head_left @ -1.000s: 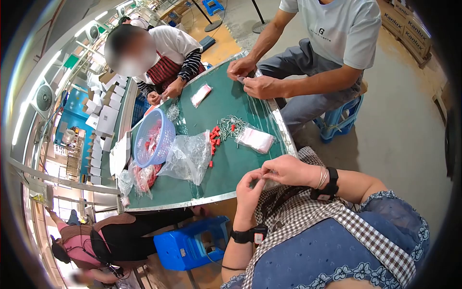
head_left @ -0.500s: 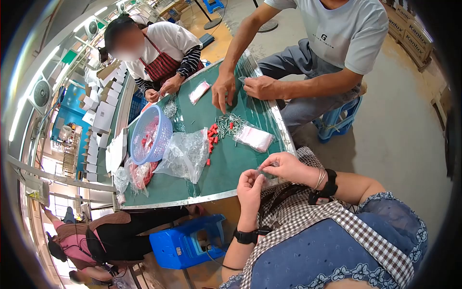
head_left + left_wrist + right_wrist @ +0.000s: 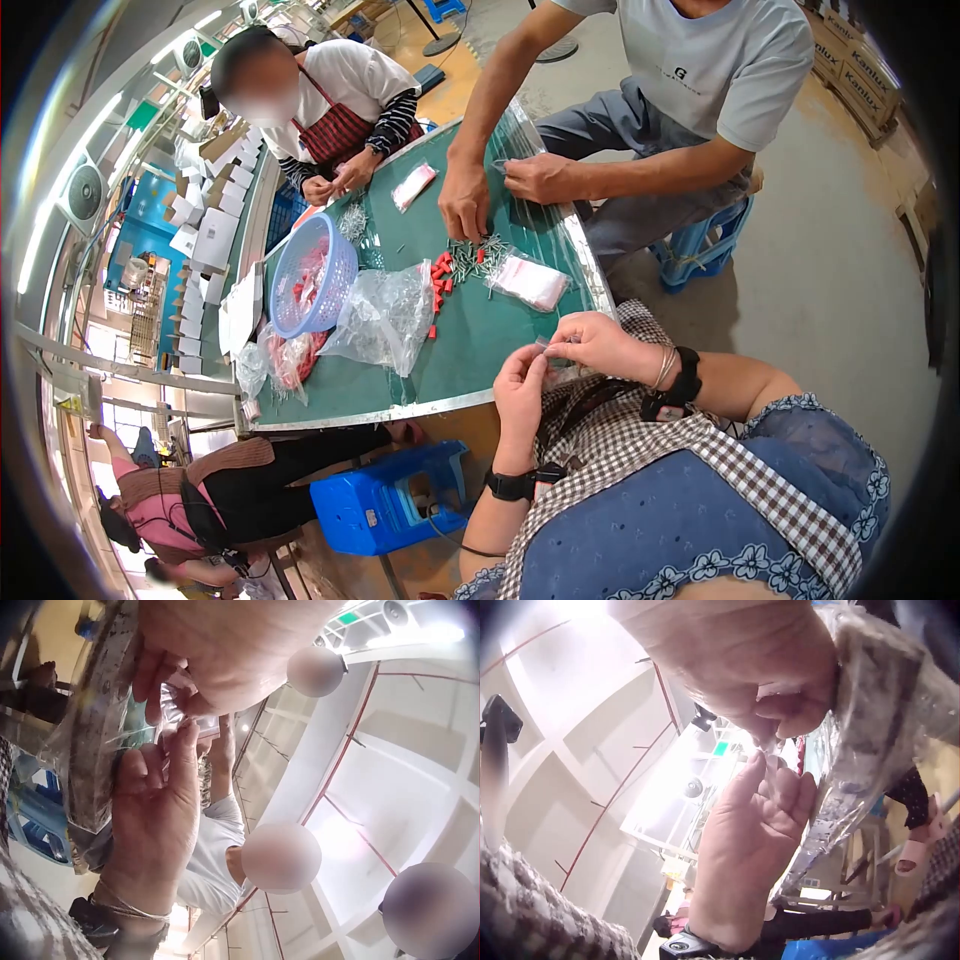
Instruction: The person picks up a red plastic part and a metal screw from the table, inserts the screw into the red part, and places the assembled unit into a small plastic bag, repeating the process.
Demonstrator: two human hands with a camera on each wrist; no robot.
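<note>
Above the near table edge, my left hand and right hand meet at the fingertips, pinching a small clear plastic bag between them. The left wrist view has my right hand, with thin bracelets, thumb and index finger together at the plastic. In the right wrist view my left hand has its fingers curled and its thumb up against the right hand's fingertips. Fingers hide most of the bag, and its contents cannot be told.
On the green table lie a stack of small bags, metal screws, red pieces, a large clear bag and a blue basket. A person opposite reaches a hand to the screws.
My hands stay together, with small finger shifts around the plastic. The person opposite has parted their hands and moved one onto the screws. The head view has shifted slightly.
</note>
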